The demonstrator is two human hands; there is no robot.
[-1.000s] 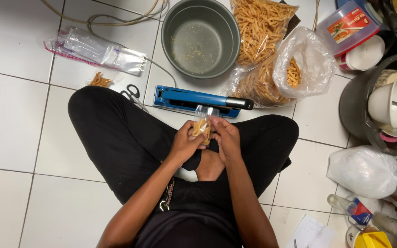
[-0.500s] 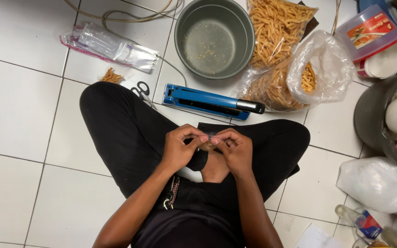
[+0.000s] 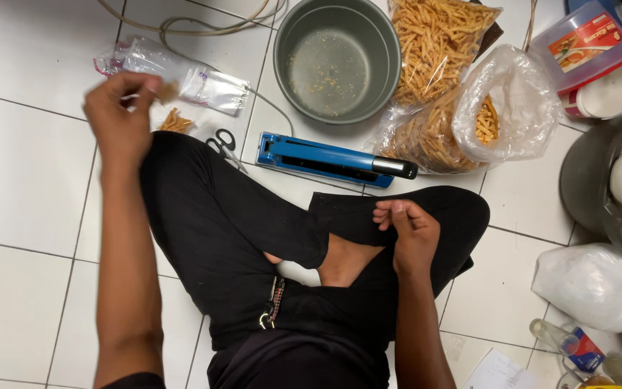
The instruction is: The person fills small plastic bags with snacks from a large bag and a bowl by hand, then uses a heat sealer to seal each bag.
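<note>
On the tiled floor, seated person: legs crossed in black trousers, seen from above.
Left hand: was raised out to the left, fingers pinched shut on a small filled packet, blurred, just in front of the pile of empty bags.
Small filled packet: held above the floor tile, tan contents; its long axis could not be told through the blur.
Right hand: rested on the right knee, fingers loosely curled, holding nothing.
Empty clear bags: flat pile at upper left, long axis running left to right.
Loose sticks: small heap of tan snack sticks beside the left knee.
Scissors: black-handled, next to that heap.
Blue heat sealer: long bar lay left to right ahead of the shins, black handle end pointing right.
Grey pot: round, crumbs inside, beyond the sealer.
Big clear bags of sticks: right of the pot, one open-mouthed.
Lidded plastic box: upper right, red and orange label.
White tied bag: lower right.
</note>
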